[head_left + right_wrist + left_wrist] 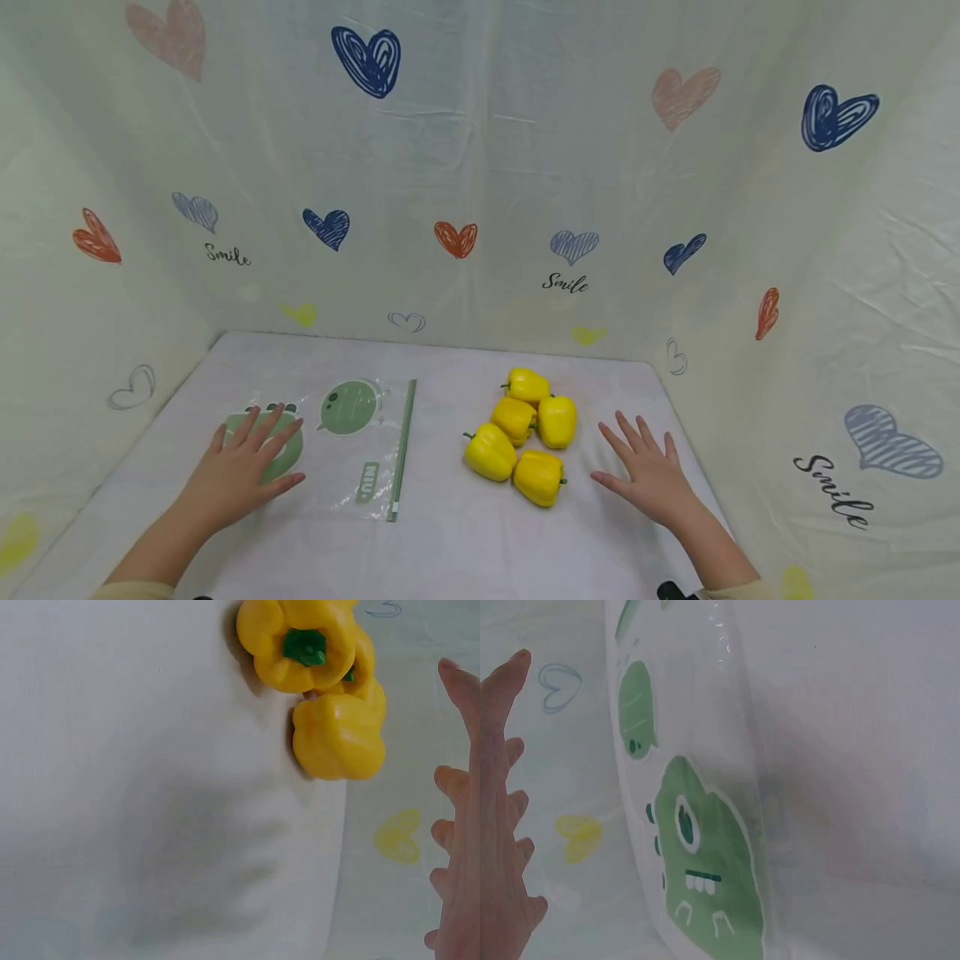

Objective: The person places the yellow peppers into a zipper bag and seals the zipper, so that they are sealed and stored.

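In the head view my left hand (243, 467), fingers spread, is over the left part of a clear zip bag (341, 492) with green monster prints and a green slider strip (405, 450) along its right edge. The bag lies flat on the table. To the right of it, several yellow bell peppers (491, 452) with green stems sit in a close cluster. My right hand (648, 475) is to the right of the peppers, fingers spread and holding nothing. The right wrist view shows its shadow on the table beside a bell pepper (341, 739).
A white table (450, 550) fills the lower middle of the head view. Pale cloth (480, 150) printed with hearts and the word Smile hangs behind it and at both sides. A black object (672, 590) shows by the right wrist.
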The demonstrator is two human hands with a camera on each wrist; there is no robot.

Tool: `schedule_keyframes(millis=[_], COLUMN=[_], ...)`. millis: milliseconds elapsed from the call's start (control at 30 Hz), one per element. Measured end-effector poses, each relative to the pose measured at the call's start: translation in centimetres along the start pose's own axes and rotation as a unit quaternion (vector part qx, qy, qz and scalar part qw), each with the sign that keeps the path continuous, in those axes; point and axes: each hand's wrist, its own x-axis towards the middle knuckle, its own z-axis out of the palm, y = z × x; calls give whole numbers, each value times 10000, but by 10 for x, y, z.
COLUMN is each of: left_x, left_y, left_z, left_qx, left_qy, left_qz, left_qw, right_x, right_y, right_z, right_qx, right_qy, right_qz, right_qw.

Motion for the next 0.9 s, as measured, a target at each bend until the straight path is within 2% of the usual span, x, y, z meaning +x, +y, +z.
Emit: schedule_keyframes(millis=[300,733,900], left_x=[0,7,13], left_y=[8,28,35], left_z=[2,8,13], left_qx=[91,-16,-104], left_qy=[467,386,156], left_qz=[314,349,300], left_qw=[9984,9986,9994], right_x=[4,13,19], right_y=[-19,-50,-62], right_z=[0,6,9], right_qx=[202,449,503], right_qy=[65,89,17], right_qz=[-277,-790,-921], right_qw=[9994,9958,9945])
